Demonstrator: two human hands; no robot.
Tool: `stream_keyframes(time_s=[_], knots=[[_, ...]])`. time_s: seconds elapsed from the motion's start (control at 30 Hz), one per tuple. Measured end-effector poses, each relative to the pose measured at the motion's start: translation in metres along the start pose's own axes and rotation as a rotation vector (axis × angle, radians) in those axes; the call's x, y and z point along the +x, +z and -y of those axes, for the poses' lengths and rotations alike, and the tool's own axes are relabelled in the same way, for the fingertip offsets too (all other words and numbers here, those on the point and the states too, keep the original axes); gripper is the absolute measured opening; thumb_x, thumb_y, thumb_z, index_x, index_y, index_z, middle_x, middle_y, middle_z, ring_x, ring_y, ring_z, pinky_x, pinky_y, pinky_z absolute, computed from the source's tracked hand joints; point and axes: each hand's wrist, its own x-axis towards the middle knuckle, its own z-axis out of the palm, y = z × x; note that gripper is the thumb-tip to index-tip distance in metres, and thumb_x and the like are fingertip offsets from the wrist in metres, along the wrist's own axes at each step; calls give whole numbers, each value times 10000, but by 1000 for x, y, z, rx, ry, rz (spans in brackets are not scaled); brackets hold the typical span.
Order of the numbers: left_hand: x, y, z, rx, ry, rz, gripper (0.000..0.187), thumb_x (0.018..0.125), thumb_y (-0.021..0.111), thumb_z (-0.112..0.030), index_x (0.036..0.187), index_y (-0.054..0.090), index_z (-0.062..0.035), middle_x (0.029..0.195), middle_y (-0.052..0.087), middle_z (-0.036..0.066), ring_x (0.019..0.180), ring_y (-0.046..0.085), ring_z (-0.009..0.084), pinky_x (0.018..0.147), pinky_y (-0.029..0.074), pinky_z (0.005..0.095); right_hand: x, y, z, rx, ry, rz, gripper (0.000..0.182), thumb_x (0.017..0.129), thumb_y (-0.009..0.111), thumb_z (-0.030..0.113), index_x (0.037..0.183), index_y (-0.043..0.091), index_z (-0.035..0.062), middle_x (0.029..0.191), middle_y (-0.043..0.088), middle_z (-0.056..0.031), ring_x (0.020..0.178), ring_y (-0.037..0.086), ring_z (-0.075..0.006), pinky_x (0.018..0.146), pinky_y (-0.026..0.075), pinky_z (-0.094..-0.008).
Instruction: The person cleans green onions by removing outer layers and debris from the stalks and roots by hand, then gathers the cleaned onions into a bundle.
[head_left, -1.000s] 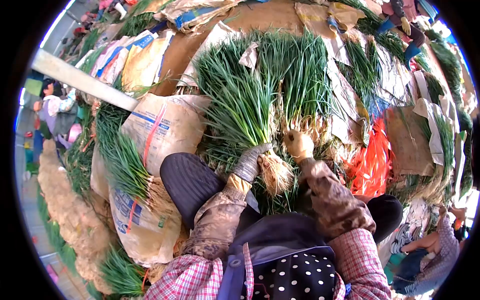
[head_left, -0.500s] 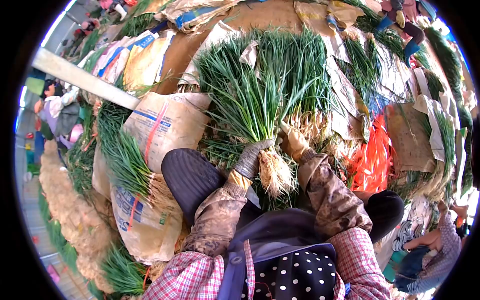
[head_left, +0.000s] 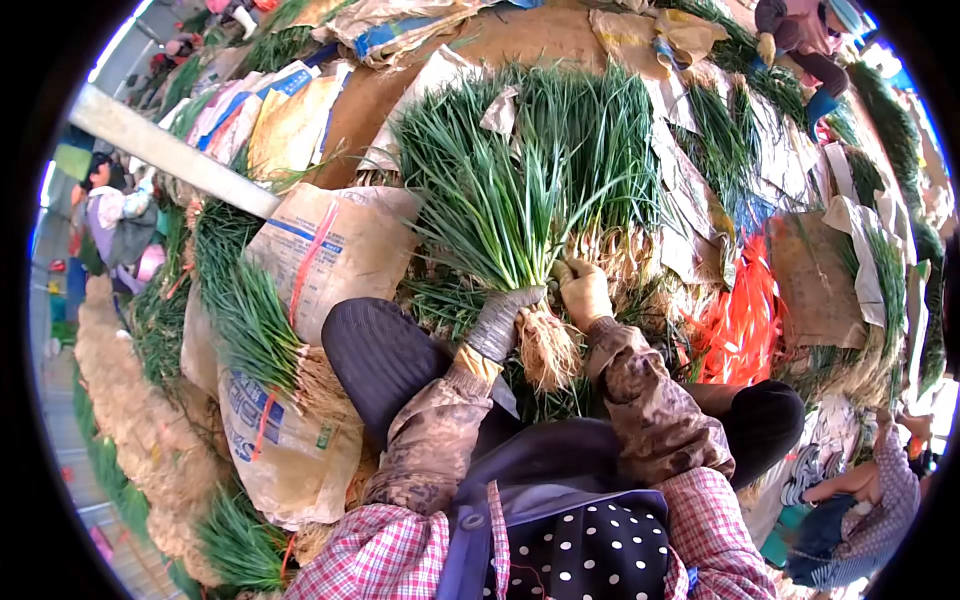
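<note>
My left hand (head_left: 503,325), in a dark grey glove, is wrapped round the base of a bunch of green onions (head_left: 505,235). The bunch's leaves fan upward and its pale roots (head_left: 548,352) hang below the hand. Just to the right, my right hand (head_left: 584,291), in a tan glove, has its fingers curled beside the bunch; whether anything is between them is too small to tell. Behind both hands lies a wide pile of green onions (head_left: 610,140), roots toward me.
A tied bundle (head_left: 262,330) rests on a printed sack (head_left: 345,240) at the left. Red plastic strips (head_left: 745,320) lie at the right. A white beam (head_left: 175,150) crosses the upper left. Co-workers sit at the left (head_left: 120,215), upper right (head_left: 805,40) and lower right (head_left: 870,510).
My right hand has turned and its fingers have curled in beside the bunch. My left hand keeps its hold with little movement. The co-worker at the upper right has shifted.
</note>
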Motion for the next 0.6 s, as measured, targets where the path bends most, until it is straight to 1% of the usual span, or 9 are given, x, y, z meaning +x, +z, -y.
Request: stream_keyframes(time_s=[0.03, 0.07, 0.13, 0.17, 0.27, 0.37, 0.5, 0.53, 0.6], knots=[[-22, 33, -25, -54, -64, 80, 312, 817, 674, -141, 1064, 605, 37, 875, 661, 117, 723, 644, 177, 669, 558, 290, 2, -6, 0, 292, 247, 67, 201, 924, 589, 168, 1040, 655, 18, 813, 685, -70, 593, 605, -131, 591, 503, -194], [-31, 39, -31, -78, -51, 119, 383, 827, 672, -178, 1122, 577, 46, 904, 658, 125, 765, 652, 207, 729, 563, 323, 11, -10, -12, 323, 382, 88, 189, 910, 575, 111, 1048, 641, 1, 797, 687, -89, 663, 644, -168, 610, 534, -269], [-36, 44, -36, -90, 49, 177, 446, 829, 680, -215, 1168, 549, 44, 926, 654, 124, 829, 652, 226, 765, 559, 341, 30, -9, -44, -554, 294, 428, 187, 893, 575, 77, 1056, 634, 10, 842, 683, -84, 743, 653, -206, 676, 540, -313], [-22, 30, -30, -130, 67, 226, 487, 826, 692, -248, 1190, 534, 35, 974, 645, 121, 896, 646, 238, 799, 552, 374, 49, 4, -152, -648, -113, 496, 230, 844, 609, 60, 1070, 639, 32, 914, 684, -94, 844, 651, -242, 768, 525, -350], [-32, 44, -44, -201, 98, 180, 515, 818, 710, -249, 1227, 519, -3, 1023, 626, 110, 933, 635, 264, 853, 528, 422, 73, 11, -199, -846, -180, 409, 377, 800, 642, 48, 1172, 595, 88, 980, 668, -159, 910, 640, -293, 805, 511, -375], [-18, 26, -32, -146, 52, 171, 501, 836, 683, -228, 1250, 497, -15, 1010, 626, 120, 917, 638, 267, 845, 528, 423, 50, -11, -71, -407, 73, -9, 373, 845, 632, 190, 1209, 569, 141, 966, 666, -186, 886, 652, -324, 780, 522, -407], [-8, 17, -18, -180, -59, 75, 445, 865, 637, -211, 1241, 491, -23, 949, 638, 158, 843, 651, 274, 784, 550, 418, 90, -18, -25, -493, 71, -150, 498, 854, 625, 339, 1279, 507, 107, 1028, 656, -192, 964, 633, -299, 855, 491, -403], [-7, 17, -18, -206, -101, 63, 438, 868, 632, -210, 1240, 492, -24, 938, 640, 165, 828, 653, 275, 773, 553, 416, 122, -11, -36, 271, 392, -147, 410, 891, 609, 150, 1280, 526, 51, 1055, 675, -136, 767, 681, -180, 738, 555, -302], [-10, 20, -22, -177, -137, 55, 410, 857, 637, -220, 1178, 513, 3, 916, 650, 202, 789, 668, 308, 738, 571, 437, 147, -27, -32, -263, 181, -124, 330, 877, 642, 161, 1177, 608, 29, 929, 702, -124, 732, 681, -166, 677, 550, -282]])
